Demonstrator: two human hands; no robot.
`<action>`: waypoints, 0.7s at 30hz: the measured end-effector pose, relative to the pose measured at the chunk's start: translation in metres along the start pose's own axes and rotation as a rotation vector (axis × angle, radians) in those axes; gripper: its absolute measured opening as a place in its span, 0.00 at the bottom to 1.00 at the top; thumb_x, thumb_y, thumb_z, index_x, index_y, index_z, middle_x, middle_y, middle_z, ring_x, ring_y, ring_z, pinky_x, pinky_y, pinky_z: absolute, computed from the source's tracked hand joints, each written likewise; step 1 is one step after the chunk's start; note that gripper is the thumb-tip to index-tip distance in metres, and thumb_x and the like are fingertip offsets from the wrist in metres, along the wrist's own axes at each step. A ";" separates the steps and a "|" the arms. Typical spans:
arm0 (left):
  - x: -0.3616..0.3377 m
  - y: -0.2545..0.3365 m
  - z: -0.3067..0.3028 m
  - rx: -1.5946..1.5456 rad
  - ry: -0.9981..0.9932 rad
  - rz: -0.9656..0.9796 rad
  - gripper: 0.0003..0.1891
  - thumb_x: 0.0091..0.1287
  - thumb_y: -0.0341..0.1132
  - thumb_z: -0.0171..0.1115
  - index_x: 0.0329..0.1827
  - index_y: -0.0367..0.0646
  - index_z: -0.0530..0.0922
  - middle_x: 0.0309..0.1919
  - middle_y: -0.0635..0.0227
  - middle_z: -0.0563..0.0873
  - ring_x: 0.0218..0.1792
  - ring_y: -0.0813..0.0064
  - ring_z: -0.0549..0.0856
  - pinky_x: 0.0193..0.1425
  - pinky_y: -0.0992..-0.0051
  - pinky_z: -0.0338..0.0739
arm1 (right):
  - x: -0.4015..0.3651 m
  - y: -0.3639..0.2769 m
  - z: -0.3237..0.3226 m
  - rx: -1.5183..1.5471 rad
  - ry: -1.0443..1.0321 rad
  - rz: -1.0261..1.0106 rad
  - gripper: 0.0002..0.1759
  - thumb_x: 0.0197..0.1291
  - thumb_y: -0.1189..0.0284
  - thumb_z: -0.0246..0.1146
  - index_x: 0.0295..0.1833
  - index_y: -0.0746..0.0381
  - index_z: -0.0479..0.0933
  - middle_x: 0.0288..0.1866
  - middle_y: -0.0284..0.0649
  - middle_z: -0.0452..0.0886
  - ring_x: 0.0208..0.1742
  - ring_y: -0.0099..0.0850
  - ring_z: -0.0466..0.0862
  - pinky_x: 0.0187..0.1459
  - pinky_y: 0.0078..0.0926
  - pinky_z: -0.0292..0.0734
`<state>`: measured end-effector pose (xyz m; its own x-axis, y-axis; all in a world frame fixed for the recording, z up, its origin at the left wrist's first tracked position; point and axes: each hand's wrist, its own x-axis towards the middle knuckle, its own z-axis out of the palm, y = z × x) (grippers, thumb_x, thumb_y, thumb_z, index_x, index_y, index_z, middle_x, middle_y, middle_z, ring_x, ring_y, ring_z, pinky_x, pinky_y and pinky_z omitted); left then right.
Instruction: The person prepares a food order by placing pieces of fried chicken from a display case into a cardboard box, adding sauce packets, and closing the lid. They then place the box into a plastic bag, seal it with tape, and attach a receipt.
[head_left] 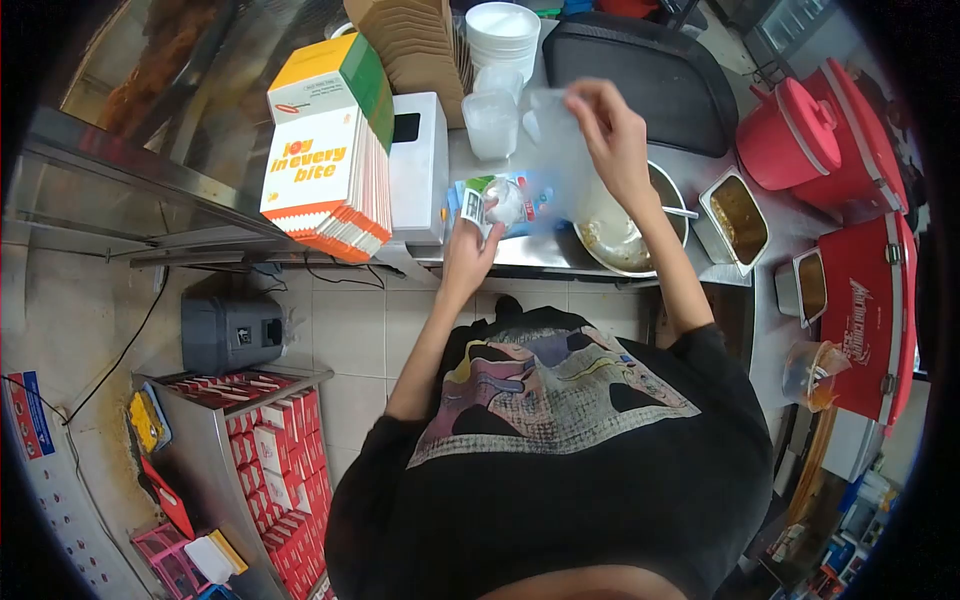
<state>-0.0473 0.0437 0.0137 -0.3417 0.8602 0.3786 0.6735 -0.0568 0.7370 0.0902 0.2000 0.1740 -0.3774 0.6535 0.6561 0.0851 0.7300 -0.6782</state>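
My left hand (468,258) is closed on the near edge of a blue and white printed packet (538,190), low over the front of the steel counter. A crumpled, shiny clear patch shows on the packet's left part. Higher and to the right, my right hand (615,140) pinches a thin, see-through plastic sheet (552,108), blurred at its lower end. Below that hand stands a metal bowl (608,258) with pale, creamy residue and a spoon (680,212) at its rim. Translucent plastic tubs (490,135) stand just behind the packet.
Left of the packet are a white box-shaped device (425,160) and stacked printed cartons (315,165). White tubs (502,30) and a black tray (640,80) sit behind. Metal food pans (735,220), a red lidded pot (790,130) and red coolers (865,310) line the right.
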 end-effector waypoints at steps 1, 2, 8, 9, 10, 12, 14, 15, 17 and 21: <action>-0.008 0.012 -0.011 -0.291 0.024 -0.107 0.15 0.64 0.36 0.54 0.49 0.36 0.73 0.47 0.62 0.77 0.37 0.68 0.80 0.40 0.68 0.75 | -0.006 0.002 -0.001 -0.001 -0.090 0.064 0.07 0.56 0.72 0.62 0.37 0.65 0.76 0.18 0.37 0.73 0.17 0.20 0.67 0.22 0.19 0.63; -0.013 0.027 -0.026 -0.486 -0.025 -0.217 0.14 0.65 0.35 0.53 0.50 0.37 0.73 0.48 0.63 0.77 0.38 0.69 0.79 0.42 0.70 0.74 | -0.013 0.003 -0.003 -0.069 -0.178 0.142 0.08 0.55 0.69 0.62 0.34 0.64 0.79 0.17 0.37 0.74 0.17 0.21 0.68 0.22 0.19 0.63; -0.021 0.091 -0.075 -0.586 0.074 -0.098 0.33 0.57 0.25 0.60 0.66 0.35 0.56 0.61 0.60 0.66 0.55 0.74 0.71 0.56 0.76 0.68 | -0.050 -0.063 0.020 0.349 -0.826 0.215 0.06 0.56 0.73 0.61 0.36 0.64 0.79 0.29 0.34 0.81 0.30 0.18 0.77 0.33 0.18 0.72; -0.024 0.098 -0.078 -0.882 0.020 -0.195 0.37 0.55 0.23 0.62 0.67 0.35 0.52 0.64 0.60 0.63 0.59 0.73 0.68 0.59 0.76 0.66 | -0.054 -0.070 0.026 0.425 -0.872 0.147 0.06 0.56 0.73 0.62 0.37 0.64 0.78 0.31 0.35 0.82 0.31 0.20 0.78 0.34 0.19 0.72; -0.028 0.100 -0.081 -0.800 0.058 -0.219 0.34 0.55 0.24 0.63 0.65 0.34 0.56 0.61 0.60 0.67 0.56 0.74 0.71 0.56 0.76 0.68 | -0.057 -0.070 0.033 0.456 -0.897 0.102 0.07 0.55 0.72 0.62 0.37 0.65 0.78 0.32 0.36 0.81 0.31 0.22 0.79 0.35 0.20 0.72; -0.040 0.092 -0.092 -0.652 0.068 -0.348 0.27 0.55 0.25 0.65 0.58 0.33 0.66 0.51 0.63 0.75 0.48 0.77 0.76 0.49 0.78 0.72 | -0.046 -0.077 0.033 0.412 -0.990 0.116 0.08 0.55 0.71 0.63 0.38 0.64 0.78 0.30 0.36 0.81 0.30 0.22 0.79 0.32 0.20 0.71; -0.052 0.083 -0.106 -0.579 0.027 -0.442 0.21 0.55 0.25 0.66 0.52 0.33 0.71 0.45 0.65 0.80 0.43 0.79 0.79 0.45 0.80 0.74 | -0.041 -0.081 0.032 0.350 -0.989 0.059 0.09 0.54 0.71 0.63 0.38 0.64 0.78 0.28 0.36 0.81 0.29 0.21 0.78 0.31 0.20 0.71; -0.057 0.084 -0.114 -0.555 0.084 -0.497 0.17 0.55 0.26 0.66 0.47 0.34 0.74 0.38 0.68 0.81 0.38 0.81 0.79 0.42 0.81 0.74 | -0.043 -0.079 0.033 0.352 -1.036 0.076 0.10 0.54 0.70 0.64 0.39 0.64 0.78 0.28 0.36 0.81 0.29 0.20 0.78 0.31 0.20 0.70; -0.066 0.088 -0.131 -0.527 0.136 -0.546 0.12 0.55 0.27 0.66 0.41 0.34 0.77 0.32 0.71 0.82 0.33 0.82 0.80 0.38 0.82 0.74 | -0.048 -0.083 0.039 0.355 -1.075 0.094 0.10 0.54 0.69 0.64 0.39 0.64 0.79 0.27 0.35 0.81 0.29 0.19 0.78 0.30 0.20 0.70; -0.099 0.080 -0.168 -0.386 0.164 -0.475 0.07 0.56 0.28 0.65 0.32 0.32 0.78 0.26 0.69 0.81 0.30 0.82 0.79 0.34 0.80 0.72 | -0.076 -0.101 0.071 0.502 -1.250 0.128 0.11 0.53 0.69 0.65 0.39 0.63 0.80 0.27 0.33 0.82 0.28 0.18 0.78 0.30 0.18 0.70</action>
<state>-0.0696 -0.1312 0.1296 -0.6621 0.7491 0.0186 0.1491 0.1074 0.9830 0.0449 0.0623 0.1686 -0.9944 -0.1028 0.0245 -0.0594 0.3518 -0.9342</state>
